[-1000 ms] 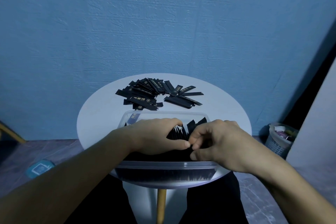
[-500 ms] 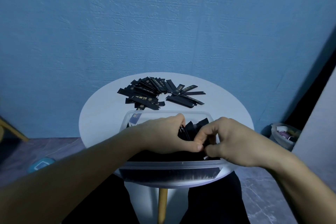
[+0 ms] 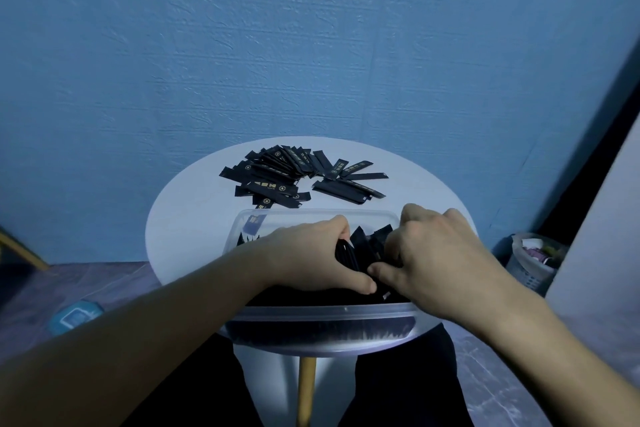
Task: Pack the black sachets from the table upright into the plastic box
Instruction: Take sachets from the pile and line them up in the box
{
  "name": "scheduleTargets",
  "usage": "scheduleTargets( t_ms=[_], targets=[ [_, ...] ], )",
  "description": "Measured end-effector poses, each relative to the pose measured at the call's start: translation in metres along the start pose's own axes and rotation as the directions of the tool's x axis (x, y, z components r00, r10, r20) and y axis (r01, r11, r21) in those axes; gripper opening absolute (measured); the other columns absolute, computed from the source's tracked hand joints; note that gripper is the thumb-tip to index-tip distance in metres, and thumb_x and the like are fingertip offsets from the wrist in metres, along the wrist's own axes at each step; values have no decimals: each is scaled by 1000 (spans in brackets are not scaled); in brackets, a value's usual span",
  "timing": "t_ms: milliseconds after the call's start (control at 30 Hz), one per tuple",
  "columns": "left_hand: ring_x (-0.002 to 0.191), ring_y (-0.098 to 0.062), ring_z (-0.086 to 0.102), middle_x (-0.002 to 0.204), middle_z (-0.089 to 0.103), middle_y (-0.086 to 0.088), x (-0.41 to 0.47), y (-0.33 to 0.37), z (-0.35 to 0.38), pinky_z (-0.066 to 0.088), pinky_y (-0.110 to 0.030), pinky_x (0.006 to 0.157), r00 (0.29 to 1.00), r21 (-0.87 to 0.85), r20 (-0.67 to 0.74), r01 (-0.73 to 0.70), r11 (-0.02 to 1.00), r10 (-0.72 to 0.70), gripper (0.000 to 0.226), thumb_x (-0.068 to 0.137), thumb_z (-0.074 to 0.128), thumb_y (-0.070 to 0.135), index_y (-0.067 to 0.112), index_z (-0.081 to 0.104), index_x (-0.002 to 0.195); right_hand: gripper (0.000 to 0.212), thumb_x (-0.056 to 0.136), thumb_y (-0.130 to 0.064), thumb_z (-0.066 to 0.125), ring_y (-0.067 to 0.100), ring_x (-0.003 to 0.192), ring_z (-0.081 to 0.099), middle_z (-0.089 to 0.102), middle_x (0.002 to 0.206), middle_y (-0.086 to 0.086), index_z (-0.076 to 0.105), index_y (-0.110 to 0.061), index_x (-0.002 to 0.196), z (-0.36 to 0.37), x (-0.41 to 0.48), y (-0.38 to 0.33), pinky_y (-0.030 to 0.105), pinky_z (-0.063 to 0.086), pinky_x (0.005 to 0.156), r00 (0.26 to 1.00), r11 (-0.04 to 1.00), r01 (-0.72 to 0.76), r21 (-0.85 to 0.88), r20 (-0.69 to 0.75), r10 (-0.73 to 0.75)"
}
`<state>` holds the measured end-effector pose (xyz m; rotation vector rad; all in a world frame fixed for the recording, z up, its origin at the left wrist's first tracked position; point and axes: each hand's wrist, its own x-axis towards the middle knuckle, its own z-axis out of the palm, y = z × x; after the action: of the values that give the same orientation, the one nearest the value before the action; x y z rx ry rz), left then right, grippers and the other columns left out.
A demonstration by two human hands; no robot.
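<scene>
From my remote seat, the biggest change since half a second ago is the right hand (image 3: 440,260). It was pinching close to the near rim, and it has now slid farther over the plastic box (image 3: 329,310), with its knuckles up by the far right corner. Its fingers curl down over the right end of the packed sachets (image 3: 369,243) and its thumb lies along their near side, so it clasps the row. The fingertips themselves are hidden.

The left hand (image 3: 311,256) has barely moved. Its fingers stay curled over the top of the row, with the thumb stretched along the front gripping a dark bundle, and the two thumb tips touch. The packed sachets stand on end inside the box, which sits at the near edge of the round white table (image 3: 194,218).

The loose sachets (image 3: 277,177) lie fanned beyond the box, unchanged — each carries a round gold emblem and gold lettering too small for me to read. A blue label (image 3: 254,224) on the box's far left corner is also illegible.
</scene>
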<state>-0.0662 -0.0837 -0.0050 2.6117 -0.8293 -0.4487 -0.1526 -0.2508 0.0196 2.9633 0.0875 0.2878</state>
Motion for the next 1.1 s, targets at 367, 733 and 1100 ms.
scheduleTargets(
  t_ms=[367,733,1100],
  targets=[
    [94,-15,58,93,57,15,0,-2,1,47,-36,79,1000,-2,-10,-12,1000,12,65,66,75,76,37,40,105,33,84,-55,61,22,89,58,59,93,-3,71,-23,85,0,5,-7,35,39,82,995,990,-80,119,65,73],
    [93,-13,59,99,62,14,0,-3,1,50,-36,85,1000,-39,-3,-14,999,13,68,64,75,76,39,42,109,31,89,-46,54,18,81,52,52,81,-5,59,-24,69,-2,1,-6,37,37,86,994,980,-62,191,99,43],
    [121,-10,53,132,50,19,-2,-5,-1,42,-37,108,997,-66,15,-70,995,71,91,67,77,76,45,32,140,35,101,-51,45,1,79,44,49,86,-8,64,-27,85,-2,-3,7,37,36,96,980,951,1,309,189,-63]
  ],
)
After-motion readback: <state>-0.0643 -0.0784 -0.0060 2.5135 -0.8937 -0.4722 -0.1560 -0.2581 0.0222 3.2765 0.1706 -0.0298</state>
